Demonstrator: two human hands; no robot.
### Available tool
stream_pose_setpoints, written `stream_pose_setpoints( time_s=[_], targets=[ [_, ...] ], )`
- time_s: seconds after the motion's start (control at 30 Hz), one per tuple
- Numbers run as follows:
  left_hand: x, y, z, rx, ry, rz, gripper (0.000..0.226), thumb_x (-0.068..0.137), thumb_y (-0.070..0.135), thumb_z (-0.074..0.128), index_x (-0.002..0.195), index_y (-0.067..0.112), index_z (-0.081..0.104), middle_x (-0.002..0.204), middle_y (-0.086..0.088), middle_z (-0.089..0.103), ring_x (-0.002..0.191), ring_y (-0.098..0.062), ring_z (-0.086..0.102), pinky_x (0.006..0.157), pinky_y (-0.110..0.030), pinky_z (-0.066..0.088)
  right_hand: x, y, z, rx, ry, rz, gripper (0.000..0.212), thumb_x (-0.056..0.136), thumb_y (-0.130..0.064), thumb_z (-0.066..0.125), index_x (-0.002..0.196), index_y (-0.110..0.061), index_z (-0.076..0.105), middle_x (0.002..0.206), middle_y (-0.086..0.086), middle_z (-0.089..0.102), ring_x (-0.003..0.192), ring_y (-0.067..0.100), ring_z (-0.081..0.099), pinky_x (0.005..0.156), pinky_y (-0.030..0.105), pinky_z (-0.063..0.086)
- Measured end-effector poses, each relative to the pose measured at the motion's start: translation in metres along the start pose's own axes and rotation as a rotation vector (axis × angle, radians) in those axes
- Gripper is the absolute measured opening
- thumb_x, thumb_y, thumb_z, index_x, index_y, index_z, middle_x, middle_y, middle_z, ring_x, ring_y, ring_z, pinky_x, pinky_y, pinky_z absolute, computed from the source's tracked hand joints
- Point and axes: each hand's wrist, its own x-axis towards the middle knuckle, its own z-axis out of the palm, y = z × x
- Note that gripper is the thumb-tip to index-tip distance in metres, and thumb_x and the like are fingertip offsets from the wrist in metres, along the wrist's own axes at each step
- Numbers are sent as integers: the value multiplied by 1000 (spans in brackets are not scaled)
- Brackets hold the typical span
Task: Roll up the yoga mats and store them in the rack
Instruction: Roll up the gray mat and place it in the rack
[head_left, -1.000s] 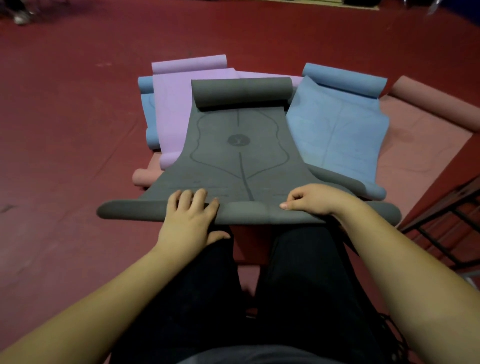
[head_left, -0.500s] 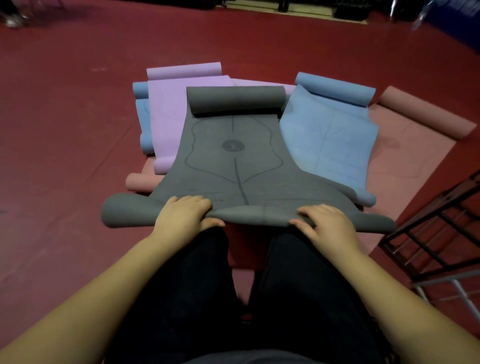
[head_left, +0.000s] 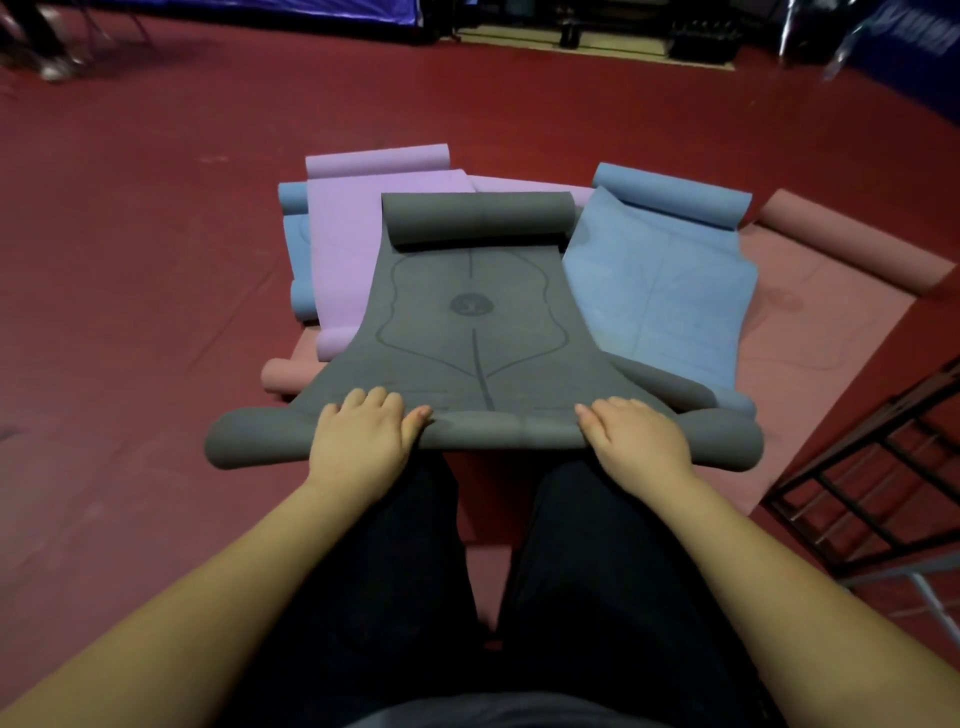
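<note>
Head cam view, looking down past dark trousers at a pile of mats on a red floor (head_left: 130, 322). The grey mat (head_left: 470, 332) is on top of the pile, with its far end curled into a roll and its near edge curled into a small roll right in front of the knees. Left hand (head_left: 358, 441) sits palm-down on that near roll, fingers curved over the top and thumb stuck out to the side on the mat. Right hand (head_left: 636, 441) does the same further along, fingers lying fairly flat over the roll. Under the grey one there's a purple mat (head_left: 345, 249) on the left, a blue mat (head_left: 657, 291) on the right and a pink mat (head_left: 810, 332) at the bottom. The black metal rack (head_left: 872, 483) is off to the right on the floor, apart from the mats.
</note>
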Motion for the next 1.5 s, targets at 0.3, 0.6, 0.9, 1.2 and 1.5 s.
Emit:
stream_pose_setpoints(
  time_s=[0.3, 0.6, 0.9, 1.2, 1.5],
  targets=[
    [26, -4, -32, -44, -247, -18, 51, 106, 40, 21, 121, 15, 63, 111, -14, 67, 102, -34, 63, 72, -36, 40, 19, 6, -45, 56, -213, 19, 48, 100, -57, 29, 82, -20, 53, 78, -3, 53, 86, 25, 57, 66, 35, 37],
    [31, -2, -19, -109, -535, -241, 56, 99, 49, 28, 117, 14, 68, 127, -13, 63, 115, -32, 57, 94, -39, 40, 22, 8, -30, 172, -429, 22, 47, 99, -57, 39, 85, -18, 61, 88, 4, 62, 91, 24, 57, 81, 35, 45],
    [36, 0, -4, -90, -498, -267, 41, 97, 40, 39, 106, 13, 69, 116, -13, 63, 107, -33, 60, 80, -36, 40, 45, 7, -13, 167, -495, 74, 46, 93, -59, 51, 71, -19, 56, 73, 1, 56, 78, 21, 53, 65, 32, 37],
    [50, -8, 3, -119, -437, -236, 30, 92, 37, 48, 90, 17, 71, 104, -12, 68, 95, -33, 60, 77, -34, 40, 51, 3, -8, 124, -204, 16, 62, 94, -62, 43, 59, -11, 52, 65, 4, 54, 72, 26, 54, 62, 37, 38],
    [68, -13, 16, -132, -570, -262, 28, 84, 39, 56, 96, 18, 71, 104, -8, 67, 91, -31, 57, 76, -35, 41, -5, 6, 5, 48, 267, -153, 49, 92, -53, 36, 56, -22, 45, 60, -2, 46, 68, 27, 56, 52, 34, 40]
  ],
)
